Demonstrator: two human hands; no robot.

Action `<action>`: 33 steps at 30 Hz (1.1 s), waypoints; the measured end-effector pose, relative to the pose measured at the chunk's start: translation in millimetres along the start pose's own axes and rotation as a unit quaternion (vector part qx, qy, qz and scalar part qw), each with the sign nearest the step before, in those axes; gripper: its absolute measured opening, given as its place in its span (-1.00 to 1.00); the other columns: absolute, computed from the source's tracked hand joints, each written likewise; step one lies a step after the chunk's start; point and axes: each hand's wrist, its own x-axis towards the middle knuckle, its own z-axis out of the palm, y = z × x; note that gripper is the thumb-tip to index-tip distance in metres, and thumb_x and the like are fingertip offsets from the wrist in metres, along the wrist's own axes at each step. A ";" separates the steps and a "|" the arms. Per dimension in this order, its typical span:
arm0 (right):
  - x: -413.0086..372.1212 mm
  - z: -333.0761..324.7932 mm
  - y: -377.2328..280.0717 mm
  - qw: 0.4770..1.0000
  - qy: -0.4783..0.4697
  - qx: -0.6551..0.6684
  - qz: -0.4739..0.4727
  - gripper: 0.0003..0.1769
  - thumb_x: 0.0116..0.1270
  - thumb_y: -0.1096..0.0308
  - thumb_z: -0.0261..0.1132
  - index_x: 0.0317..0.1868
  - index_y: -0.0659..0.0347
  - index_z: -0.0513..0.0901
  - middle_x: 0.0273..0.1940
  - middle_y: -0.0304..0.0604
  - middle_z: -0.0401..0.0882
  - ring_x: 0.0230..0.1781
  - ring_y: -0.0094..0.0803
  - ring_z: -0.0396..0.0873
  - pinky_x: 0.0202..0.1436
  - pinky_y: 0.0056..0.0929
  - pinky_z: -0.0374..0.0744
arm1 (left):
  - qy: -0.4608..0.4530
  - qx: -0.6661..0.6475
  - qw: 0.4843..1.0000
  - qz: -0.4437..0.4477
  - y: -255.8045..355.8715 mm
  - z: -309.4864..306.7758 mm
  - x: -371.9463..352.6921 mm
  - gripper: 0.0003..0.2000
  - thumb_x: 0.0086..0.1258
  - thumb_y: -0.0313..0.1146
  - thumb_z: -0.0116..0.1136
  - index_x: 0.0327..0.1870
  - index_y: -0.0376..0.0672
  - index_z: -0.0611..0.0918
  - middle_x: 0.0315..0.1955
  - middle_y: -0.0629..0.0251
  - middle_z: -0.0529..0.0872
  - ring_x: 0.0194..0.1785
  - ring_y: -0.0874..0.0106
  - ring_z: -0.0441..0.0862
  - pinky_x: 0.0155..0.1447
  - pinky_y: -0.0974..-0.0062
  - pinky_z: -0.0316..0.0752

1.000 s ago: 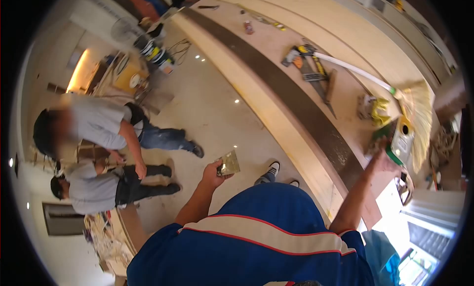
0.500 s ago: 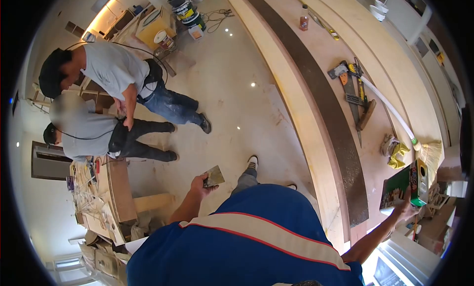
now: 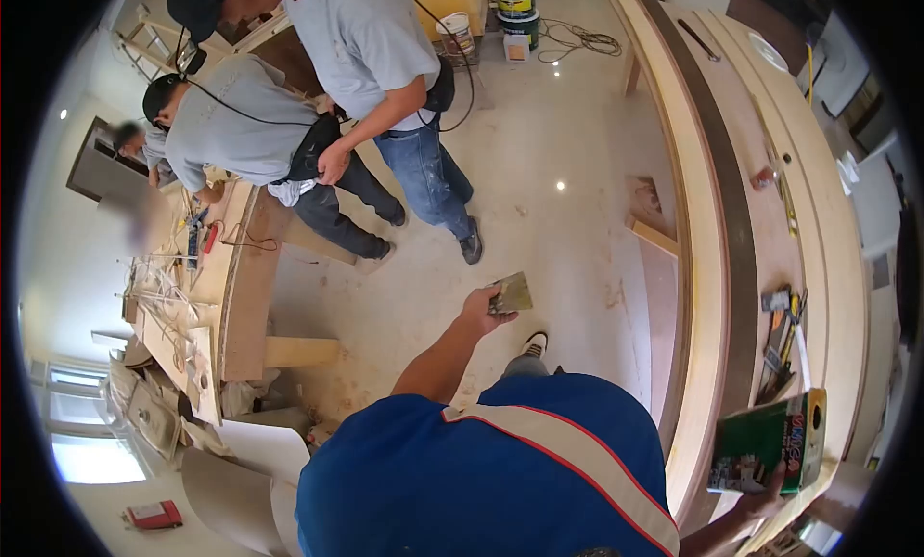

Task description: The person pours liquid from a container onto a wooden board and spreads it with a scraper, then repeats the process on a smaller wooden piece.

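My left hand (image 3: 481, 309) is stretched out over the floor, its fingers closed on a flat, square, greenish-grey plate (image 3: 512, 293) that looks like a scraper blade. On the far right, my right hand (image 3: 760, 502) grips a rectangular green tin (image 3: 760, 451) with printed sides near its lower edge. The tin is tilted above the long curved wooden counter (image 3: 698, 268); whether it touches the counter cannot be made out. Part of the right hand lies in shadow beside the tin.
Two people in grey shirts (image 3: 361, 52) stand ahead left beside a cluttered workbench (image 3: 245, 297); another person (image 3: 154, 148) is behind it. Hand tools (image 3: 784, 331) and a small bottle (image 3: 767, 177) lie on the counter. Buckets (image 3: 515, 4) and a coiled cable (image 3: 582, 42) are at the back.
My view has swung left. The green tin has come nearer and shows more of its printed side. My left hand still holds the square plate, farther forward.
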 end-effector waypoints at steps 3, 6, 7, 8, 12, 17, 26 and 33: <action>-9.5 64.1 -11.9 0.997 -0.073 0.025 0.009 -0.33 0.21 0.26 0.43 0.28 0.40 0.46 0.14 0.03 0.54 0.04 -0.17 0.57 0.10 -0.20 0.62 | -0.034 0.001 0.999 -0.003 25.7 32.8 14.6 -0.69 0.55 -0.28 -0.02 0.23 -0.13 0.48 0.11 0.10 0.61 0.13 0.06 0.60 0.24 -0.20 0.45; -2.4 127.6 -4.8 0.994 -0.090 0.049 0.030 -0.33 0.18 0.26 0.44 0.25 0.39 0.48 0.14 0.03 0.54 0.04 -0.18 0.57 0.11 -0.20 0.61 | -0.021 -0.008 1.000 -0.005 53.6 55.5 22.8 -0.69 0.56 -0.27 -0.02 0.23 -0.13 0.49 0.12 0.09 0.62 0.12 0.07 0.61 0.22 -0.20 0.47; 5.4 142.5 -1.2 0.996 -0.073 0.035 0.027 -0.33 0.16 0.26 0.45 0.24 0.39 0.48 0.14 0.03 0.54 0.04 -0.18 0.57 0.11 -0.19 0.61 | -0.016 -0.006 1.000 -0.013 57.1 67.1 27.5 -0.69 0.56 -0.27 -0.02 0.22 -0.13 0.49 0.12 0.09 0.62 0.12 0.07 0.62 0.21 -0.20 0.48; 11.1 160.5 -7.6 0.994 -0.107 0.023 -0.002 -0.37 0.16 0.27 0.44 0.19 0.42 0.51 0.08 0.03 0.58 0.01 -0.20 0.57 0.06 -0.24 0.61 | -0.047 -0.016 0.999 -0.019 60.7 66.3 35.9 -0.69 0.56 -0.26 -0.02 0.23 -0.12 0.50 0.12 0.09 0.63 0.11 0.07 0.63 0.22 -0.22 0.47; 24.9 244.5 -37.3 0.982 -0.164 -0.037 -0.089 -0.38 0.10 0.24 0.45 0.11 0.47 0.55 0.00 0.03 0.62 -0.04 -0.22 0.59 0.03 -0.29 0.59 | -0.111 -0.020 0.993 -0.031 71.3 69.2 52.0 -0.66 0.57 -0.26 -0.05 0.29 -0.11 0.48 0.14 0.13 0.63 0.15 0.06 0.61 0.27 -0.14 0.43; 71.0 330.5 -26.5 0.977 -0.196 0.009 -0.079 -0.29 0.05 0.23 0.50 0.16 0.49 0.54 -0.04 0.04 0.66 -0.06 -0.22 0.64 0.15 -0.27 0.58 | -0.057 -0.014 0.997 -0.043 95.7 92.4 79.5 -0.65 0.58 -0.26 -0.06 0.31 -0.10 0.47 0.16 0.13 0.61 0.20 0.08 0.58 0.32 -0.13 0.38; 201.2 476.7 28.4 0.975 -0.178 -0.051 -0.122 -0.05 -0.13 0.30 0.60 0.30 0.40 0.39 0.07 -0.02 0.57 0.04 -0.27 0.56 0.21 -0.29 0.52 | -0.007 0.007 1.000 0.027 202.4 193.0 166.6 -0.63 0.59 -0.24 -0.06 0.32 -0.14 0.45 0.19 0.08 0.59 0.22 0.04 0.56 0.29 -0.16 0.40; 275.9 618.3 41.7 0.971 -0.205 -0.033 -0.116 0.03 -0.17 0.37 0.61 0.37 0.34 0.33 0.15 -0.05 0.49 0.13 -0.27 0.48 0.26 -0.32 0.46 | -0.051 -0.049 0.994 0.085 293.3 245.5 206.1 -0.59 0.58 -0.18 -0.04 0.33 -0.17 0.43 0.20 0.07 0.59 0.22 0.08 0.57 0.24 -0.07 0.45</action>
